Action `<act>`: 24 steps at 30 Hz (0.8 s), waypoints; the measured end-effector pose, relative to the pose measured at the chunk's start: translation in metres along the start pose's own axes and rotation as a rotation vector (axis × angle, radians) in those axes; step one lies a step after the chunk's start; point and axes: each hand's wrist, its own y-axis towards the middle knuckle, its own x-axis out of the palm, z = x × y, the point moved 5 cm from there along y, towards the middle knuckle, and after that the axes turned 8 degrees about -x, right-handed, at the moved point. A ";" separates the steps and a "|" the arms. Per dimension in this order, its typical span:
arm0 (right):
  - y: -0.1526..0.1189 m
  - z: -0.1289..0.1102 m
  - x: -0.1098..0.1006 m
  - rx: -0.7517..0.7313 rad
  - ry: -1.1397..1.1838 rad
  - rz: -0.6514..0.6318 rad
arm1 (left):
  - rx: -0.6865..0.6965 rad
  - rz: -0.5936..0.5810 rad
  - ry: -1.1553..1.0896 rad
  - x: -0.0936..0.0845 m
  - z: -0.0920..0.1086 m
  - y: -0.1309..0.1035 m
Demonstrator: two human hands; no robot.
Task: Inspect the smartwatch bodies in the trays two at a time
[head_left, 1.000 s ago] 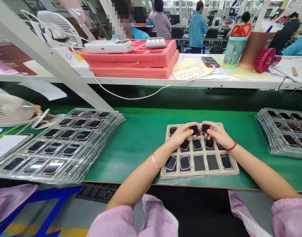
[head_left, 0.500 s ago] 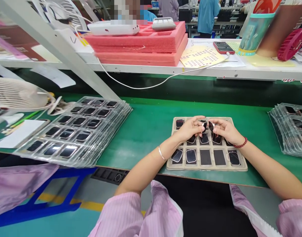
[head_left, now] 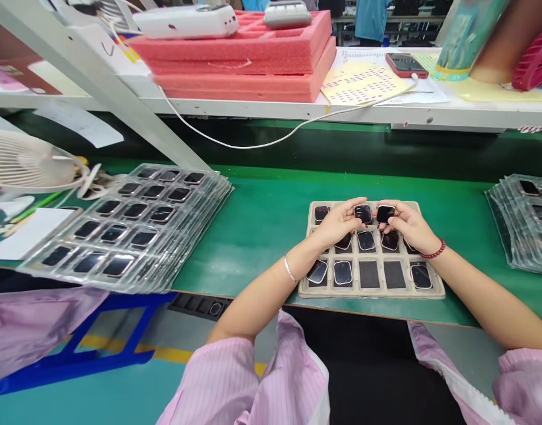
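Over the back rows of a beige compartment tray (head_left: 303, 289), both of my hands are closed on smartwatch bodies with dark square faces. My left hand (head_left: 340, 222) pinches one smartwatch body (head_left: 363, 214) by its edges. Close beside it, my right hand (head_left: 410, 225) grips a second smartwatch body (head_left: 385, 214). Both dark faces are turned up toward me. In the tray's front row, a watch body (head_left: 317, 272) lies askew at the left, with another (head_left: 342, 272) beside it and one (head_left: 420, 275) at the right. Two front compartments (head_left: 369, 274) show bare dark pads. My hands partly hide the back rows.
A stack of clear plastic trays (head_left: 133, 236) with watch bodies stands on the left, another clear stack (head_left: 525, 221) at the right edge. A white fan (head_left: 27, 159) is at far left. Above, a white shelf (head_left: 253, 109) carries red foam blocks (head_left: 235, 65) and a hanging white cable (head_left: 253, 146).
Both watch bodies have been tilted from edge-on so their dark faces show upward. My hands stay over the back of the tray. The whole view has shifted slightly.
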 end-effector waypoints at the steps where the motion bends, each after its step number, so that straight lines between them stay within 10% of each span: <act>1: 0.000 -0.001 0.000 0.003 -0.001 -0.002 | -0.002 -0.003 0.000 0.000 0.000 0.000; 24: 0.000 -0.004 0.001 -0.013 -0.092 -0.004 | 0.063 -0.006 -0.043 0.002 -0.002 0.003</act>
